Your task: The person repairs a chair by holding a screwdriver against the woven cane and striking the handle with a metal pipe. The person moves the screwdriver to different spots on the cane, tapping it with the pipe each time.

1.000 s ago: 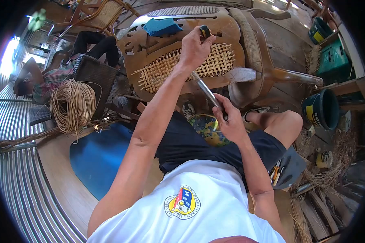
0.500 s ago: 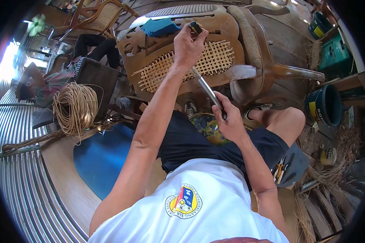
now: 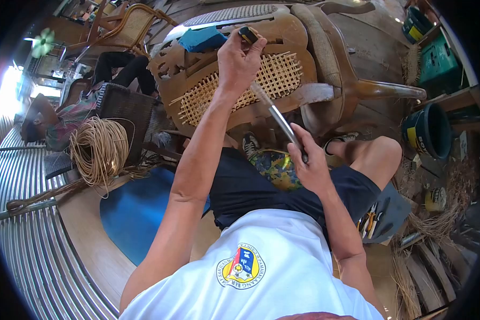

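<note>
My left hand (image 3: 238, 65) is closed round a tool with a short black handle (image 3: 247, 35), over the woven cane panel of a wooden chair part (image 3: 197, 72). Its working end is hidden by my fingers and palm. In my right hand (image 3: 311, 166) is a metal-shafted tool (image 3: 280, 120) with a dark end, slanting up toward the cane panel. The upper part of its shaft is blurred, and its far end near my left hand cannot be made out. Loose cane ends stick out round the open lattice (image 3: 274, 74).
A blue sponge-like block (image 3: 202, 39) lies on the chair part. Coiled cane (image 3: 98, 149) is at left, near a seated person (image 3: 64, 122). Dark buckets (image 3: 426, 133) and a green crate (image 3: 441, 66) stand at right. Hand tools (image 3: 369, 221) lie beside my leg.
My left hand and its black-handled tool appear slightly further left and up. My right hand has shifted a little right with the metal-shafted tool. The whole view has moved slightly.
</note>
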Demonstrator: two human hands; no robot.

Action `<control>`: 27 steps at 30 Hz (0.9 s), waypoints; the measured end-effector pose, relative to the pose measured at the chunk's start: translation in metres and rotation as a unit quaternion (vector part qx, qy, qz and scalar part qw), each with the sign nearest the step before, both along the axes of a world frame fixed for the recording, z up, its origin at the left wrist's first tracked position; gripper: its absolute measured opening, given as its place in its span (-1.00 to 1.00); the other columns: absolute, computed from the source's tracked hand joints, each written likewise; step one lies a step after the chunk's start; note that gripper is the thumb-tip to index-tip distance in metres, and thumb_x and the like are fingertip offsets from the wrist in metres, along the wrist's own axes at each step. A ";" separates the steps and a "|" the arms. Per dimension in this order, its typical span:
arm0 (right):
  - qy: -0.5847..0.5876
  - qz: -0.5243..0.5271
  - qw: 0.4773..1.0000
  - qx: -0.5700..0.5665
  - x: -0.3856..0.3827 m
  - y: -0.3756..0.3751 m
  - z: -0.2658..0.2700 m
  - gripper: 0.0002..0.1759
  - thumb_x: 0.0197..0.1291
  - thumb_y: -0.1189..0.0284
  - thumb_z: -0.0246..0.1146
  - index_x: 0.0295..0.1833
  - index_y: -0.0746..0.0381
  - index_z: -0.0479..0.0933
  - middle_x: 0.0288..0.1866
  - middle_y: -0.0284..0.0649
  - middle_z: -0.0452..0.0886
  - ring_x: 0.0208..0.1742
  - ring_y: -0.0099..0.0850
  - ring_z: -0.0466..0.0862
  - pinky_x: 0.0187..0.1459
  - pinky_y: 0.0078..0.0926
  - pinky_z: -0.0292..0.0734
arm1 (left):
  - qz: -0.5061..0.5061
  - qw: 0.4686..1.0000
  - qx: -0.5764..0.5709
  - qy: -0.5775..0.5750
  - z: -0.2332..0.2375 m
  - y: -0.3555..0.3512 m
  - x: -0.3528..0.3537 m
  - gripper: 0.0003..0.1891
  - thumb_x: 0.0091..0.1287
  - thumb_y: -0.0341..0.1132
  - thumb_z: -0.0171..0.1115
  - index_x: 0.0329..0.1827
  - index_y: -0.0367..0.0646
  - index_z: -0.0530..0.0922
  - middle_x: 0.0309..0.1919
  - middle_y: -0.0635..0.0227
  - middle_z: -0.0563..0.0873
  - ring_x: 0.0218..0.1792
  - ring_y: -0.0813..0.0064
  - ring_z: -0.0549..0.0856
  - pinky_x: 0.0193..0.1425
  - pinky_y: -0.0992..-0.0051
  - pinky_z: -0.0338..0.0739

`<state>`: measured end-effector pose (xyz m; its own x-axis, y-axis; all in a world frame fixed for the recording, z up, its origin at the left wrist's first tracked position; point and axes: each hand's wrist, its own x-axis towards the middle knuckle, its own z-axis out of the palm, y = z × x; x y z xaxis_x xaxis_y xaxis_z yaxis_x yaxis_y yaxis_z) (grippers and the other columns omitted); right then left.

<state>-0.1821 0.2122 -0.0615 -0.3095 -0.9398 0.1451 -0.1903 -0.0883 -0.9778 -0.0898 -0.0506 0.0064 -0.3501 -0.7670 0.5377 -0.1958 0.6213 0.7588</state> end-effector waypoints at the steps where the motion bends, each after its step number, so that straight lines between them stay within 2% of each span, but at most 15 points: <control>1: -0.011 -0.006 1.000 0.012 0.000 0.008 -0.002 -0.49 0.58 0.46 0.24 0.55 0.32 0.43 -0.23 -0.23 0.60 -0.28 -0.55 0.57 -0.20 -0.50 0.53 | 0.004 1.000 -0.006 -0.005 0.001 0.003 0.002 -0.78 0.51 -0.26 0.50 0.07 -0.15 0.70 -0.19 0.45 0.83 -0.16 0.68 0.75 -0.01 0.54 0.66; 2: -0.015 -0.033 0.999 0.018 -0.004 0.011 -0.015 -0.48 0.60 0.44 0.24 0.57 0.32 0.41 -0.16 -0.32 0.59 -0.22 -0.61 0.54 -0.16 -0.57 0.49 | 0.000 1.000 -0.026 -0.003 0.003 0.005 0.001 -0.77 0.51 -0.28 0.49 0.02 -0.22 0.65 -0.28 0.42 0.78 -0.25 0.64 0.73 -0.08 0.51 0.66; 3: -0.016 -0.037 0.999 0.020 -0.010 0.014 -0.018 -0.48 0.60 0.44 0.24 0.57 0.32 0.41 -0.16 -0.32 0.59 -0.22 -0.61 0.54 -0.16 -0.57 0.49 | -0.004 1.000 -0.023 -0.004 0.001 0.006 -0.001 -0.77 0.51 -0.28 0.49 0.02 -0.22 0.65 -0.28 0.42 0.78 -0.25 0.64 0.73 -0.08 0.51 0.66; 6: -0.088 -0.132 0.987 0.019 -0.025 0.017 -0.018 -0.48 0.62 0.42 0.23 0.57 0.32 0.42 -0.15 -0.49 0.51 -0.24 -0.68 0.45 -0.18 -0.68 0.42 | -0.014 1.000 -0.013 -0.008 -0.003 0.010 -0.008 -0.76 0.49 -0.30 0.50 0.04 -0.24 0.65 -0.25 0.39 0.81 -0.23 0.61 0.76 -0.04 0.50 0.68; 10: -0.078 -0.159 0.983 0.053 -0.045 0.015 -0.008 -0.51 0.60 0.39 0.24 0.53 0.32 0.46 -0.16 -0.44 0.55 -0.23 -0.67 0.47 -0.17 -0.64 0.45 | -0.025 0.999 -0.014 -0.033 -0.010 0.010 -0.013 -0.79 0.52 -0.28 0.49 0.07 -0.16 0.70 -0.22 0.49 0.82 -0.21 0.70 0.70 -0.03 0.54 0.63; 13: -0.030 -0.171 0.985 0.004 -0.047 -0.002 -0.004 -0.53 0.58 0.40 0.24 0.49 0.32 0.49 -0.15 -0.35 0.60 -0.21 -0.61 0.52 -0.11 -0.58 0.51 | -0.027 0.996 -0.011 -0.082 -0.015 -0.001 -0.015 -0.79 0.52 -0.27 0.49 0.05 -0.17 0.70 -0.22 0.49 0.82 -0.20 0.70 0.71 -0.04 0.53 0.64; 17: -0.008 -0.174 0.984 -0.033 -0.046 -0.028 0.001 -0.53 0.55 0.41 0.25 0.46 0.33 0.51 -0.10 -0.22 0.67 -0.17 -0.54 0.57 -0.04 -0.52 0.56 | -0.042 0.996 -0.003 -0.082 -0.011 -0.003 -0.017 -0.78 0.51 -0.24 0.50 0.02 -0.17 0.70 -0.22 0.49 0.82 -0.17 0.69 0.74 -0.01 0.55 0.65; 19: -0.024 -0.067 0.997 0.000 -0.052 -0.032 0.002 -0.54 0.54 0.41 0.24 0.46 0.34 0.51 -0.07 -0.21 0.69 -0.17 -0.55 0.57 -0.05 -0.51 0.56 | -0.037 0.995 -0.011 -0.094 -0.007 0.002 -0.013 -0.78 0.52 -0.23 0.50 0.03 -0.16 0.71 -0.21 0.48 0.84 -0.16 0.67 0.74 0.01 0.56 0.65; 21: -0.036 -0.095 0.995 -0.003 -0.045 -0.017 0.002 -0.53 0.55 0.41 0.25 0.47 0.31 0.51 -0.09 -0.24 0.69 -0.17 -0.56 0.56 -0.06 -0.52 0.55 | -0.011 0.998 0.014 -0.067 0.000 0.007 -0.004 -0.78 0.52 -0.21 0.50 0.04 -0.14 0.71 -0.18 0.48 0.85 -0.17 0.68 0.73 -0.02 0.55 0.64; 23: -0.120 -0.117 0.985 0.047 -0.041 0.011 0.009 -0.54 0.54 0.42 0.25 0.47 0.29 0.52 -0.12 -0.26 0.68 -0.17 -0.57 0.55 -0.06 -0.53 0.53 | 0.006 0.997 0.008 -0.078 0.007 0.021 0.007 -0.77 0.52 -0.20 0.50 0.05 -0.13 0.72 -0.17 0.48 0.86 -0.19 0.70 0.71 -0.07 0.55 0.62; 25: -0.106 -0.122 0.985 0.066 -0.032 0.029 0.007 -0.54 0.54 0.44 0.25 0.48 0.29 0.50 -0.14 -0.27 0.67 -0.16 -0.57 0.56 -0.07 -0.52 0.52 | -0.019 0.998 0.005 -0.064 0.004 0.029 0.012 -0.78 0.53 -0.22 0.49 0.05 -0.14 0.71 -0.16 0.49 0.85 -0.20 0.73 0.67 -0.12 0.56 0.59; 27: -0.070 -0.053 0.995 0.045 -0.020 0.039 -0.004 -0.53 0.54 0.45 0.25 0.48 0.31 0.49 -0.15 -0.24 0.66 -0.16 -0.53 0.59 -0.08 -0.48 0.54 | -0.041 0.997 0.025 -0.067 -0.011 0.033 0.010 -0.80 0.54 -0.28 0.47 0.07 -0.17 0.70 -0.16 0.49 0.85 -0.23 0.75 0.67 -0.13 0.60 0.58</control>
